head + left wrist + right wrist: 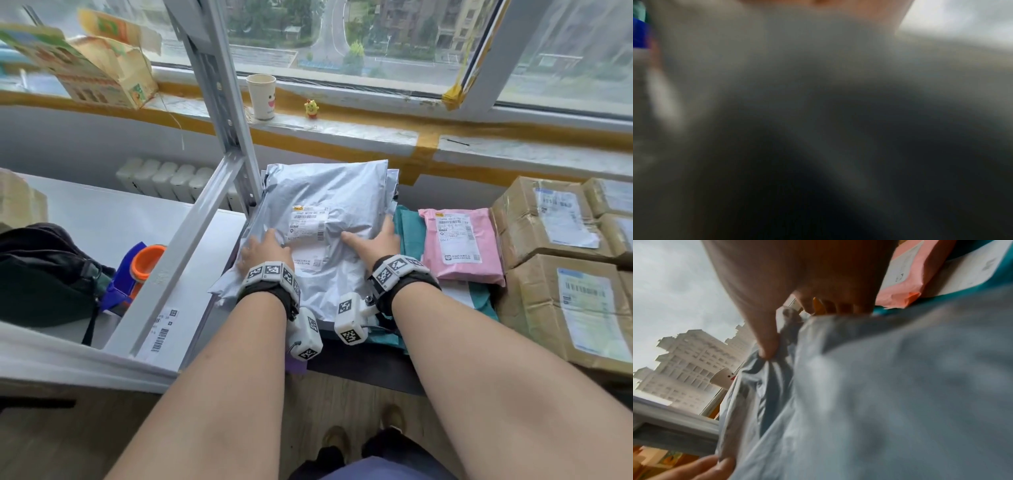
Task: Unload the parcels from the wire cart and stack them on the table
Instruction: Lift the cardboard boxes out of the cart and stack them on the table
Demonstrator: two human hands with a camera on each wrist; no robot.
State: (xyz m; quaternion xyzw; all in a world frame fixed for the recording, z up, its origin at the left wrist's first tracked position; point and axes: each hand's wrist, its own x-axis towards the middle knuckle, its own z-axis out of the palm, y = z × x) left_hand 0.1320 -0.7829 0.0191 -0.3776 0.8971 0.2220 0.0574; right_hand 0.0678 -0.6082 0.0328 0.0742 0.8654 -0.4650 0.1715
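Observation:
A large grey poly-mailer parcel point(325, 192) with a white label lies on top of a pile of flat parcels on the dark table point(363, 363). My left hand point(262, 250) holds its left side, fingers bent over the edge. On the right side my right hand point(375, 240) has its thumb on top and its fingers round the edge. The right wrist view shows that thumb point(766, 347) pressing into the grey parcel point(879, 386). The left wrist view is a grey blur. No wire cart is in view.
A pink parcel point(460, 246) lies on a teal one point(409, 226) just right of the pile, with stacked cardboard boxes point(548, 222) beyond. A grey shelf upright point(219, 102) stands at the pile's left. On the white shelf are a black bag point(44, 270) and a tape dispenser point(137, 270).

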